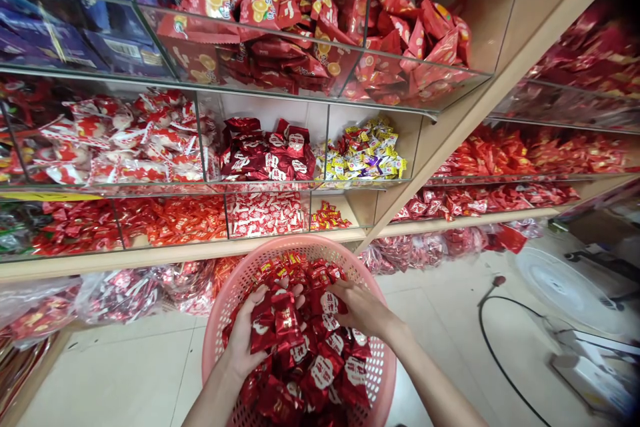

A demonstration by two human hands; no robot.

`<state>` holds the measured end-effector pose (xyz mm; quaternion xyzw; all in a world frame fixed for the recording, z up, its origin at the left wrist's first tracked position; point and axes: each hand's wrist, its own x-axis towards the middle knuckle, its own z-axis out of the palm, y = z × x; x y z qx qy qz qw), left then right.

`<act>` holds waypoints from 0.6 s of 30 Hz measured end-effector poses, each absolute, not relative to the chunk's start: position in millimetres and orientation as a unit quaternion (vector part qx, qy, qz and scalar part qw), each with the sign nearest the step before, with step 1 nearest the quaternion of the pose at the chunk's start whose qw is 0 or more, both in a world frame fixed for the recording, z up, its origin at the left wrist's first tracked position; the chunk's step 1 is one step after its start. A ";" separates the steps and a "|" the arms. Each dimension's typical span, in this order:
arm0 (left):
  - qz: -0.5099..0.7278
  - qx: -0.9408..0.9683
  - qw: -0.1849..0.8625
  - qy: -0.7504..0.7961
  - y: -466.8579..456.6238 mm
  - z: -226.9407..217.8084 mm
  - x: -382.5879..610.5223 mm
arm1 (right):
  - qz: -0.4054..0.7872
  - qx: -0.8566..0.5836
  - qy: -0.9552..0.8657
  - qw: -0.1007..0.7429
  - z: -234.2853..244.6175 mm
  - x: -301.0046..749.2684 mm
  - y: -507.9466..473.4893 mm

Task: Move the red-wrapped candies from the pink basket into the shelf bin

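Observation:
A pink perforated plastic basket (213, 327) is in front of me, heaped with dark red candy packets (323, 370) that carry white lettering. Cupped inside it, my left hand (245, 330) holds several of these red packets against its palm and fingers. My right hand (363, 308) reaches in from the right, its fingers closed on another red packet (329, 303); its fingertips are partly hidden. Toward the basket's far side lie smaller red candies (287, 263) with yellow marks.
Behind the basket, glass-fronted shelves hold similar dark red packets (270, 153), yellow-and-white candies (370, 150) and orange-printed red bags (260, 7). Filled plastic bags (120, 293) lie below the bottom shelf. On the tiled floor at right are a black cable (483, 327) and a round translucent lid (555, 287).

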<state>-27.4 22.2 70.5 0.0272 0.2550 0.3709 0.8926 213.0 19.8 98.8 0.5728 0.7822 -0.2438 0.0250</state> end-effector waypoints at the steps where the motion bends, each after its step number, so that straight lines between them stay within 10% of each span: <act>1: 0.375 0.027 0.890 0.259 22.3 71.0 -27.6 | -0.241 0.566 0.788 0.025 98.6 213.9 19.6; 18: 0.371 0.039 0.897 0.238 21.2 69.5 -26.3 | -0.277 0.506 0.812 0.092 108.7 227.6 -17.4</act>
